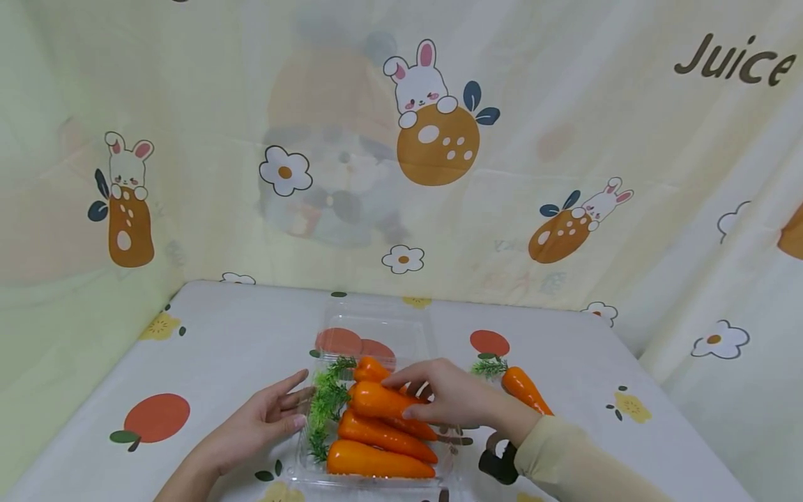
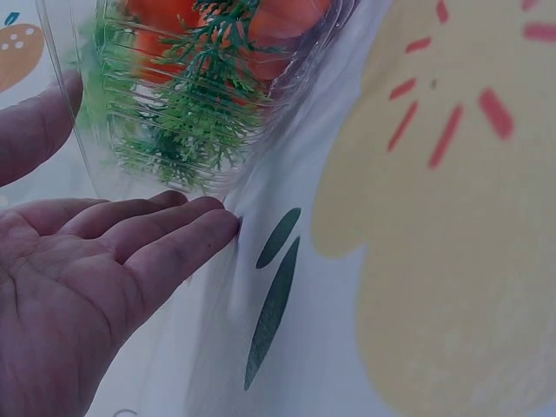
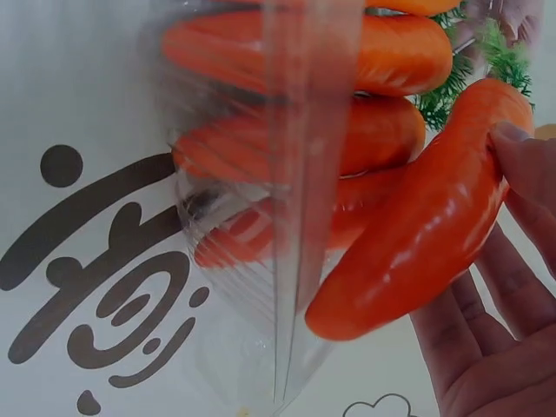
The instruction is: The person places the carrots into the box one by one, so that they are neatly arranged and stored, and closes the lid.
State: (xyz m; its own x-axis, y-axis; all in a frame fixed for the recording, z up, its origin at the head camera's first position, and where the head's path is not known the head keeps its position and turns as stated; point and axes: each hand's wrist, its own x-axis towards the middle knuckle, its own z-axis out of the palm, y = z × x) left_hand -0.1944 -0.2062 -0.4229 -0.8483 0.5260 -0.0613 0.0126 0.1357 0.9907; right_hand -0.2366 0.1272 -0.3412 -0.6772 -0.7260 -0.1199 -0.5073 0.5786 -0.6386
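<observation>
My R hand (image 1: 442,396) is nearer: thumb and fingers pinch 1 carrot (image 3: 417,226) near its thick end. Carrot pos.: directly under my fingers, above other carrots (image 1: 380,461) in clear tray (image 3: 300,200). Long axis approx. L–R, thick end L, tip R. My L hand (image 1: 266,418): released, fingers extended beside tray's L wall; wall contact: can't tell.

right sleeve (image 1: 583,460): pale beige, wrist-length | cuff (image 1: 532,447): lightly creased | black rounded piece (image 1: 500,466) beside it
</observation>
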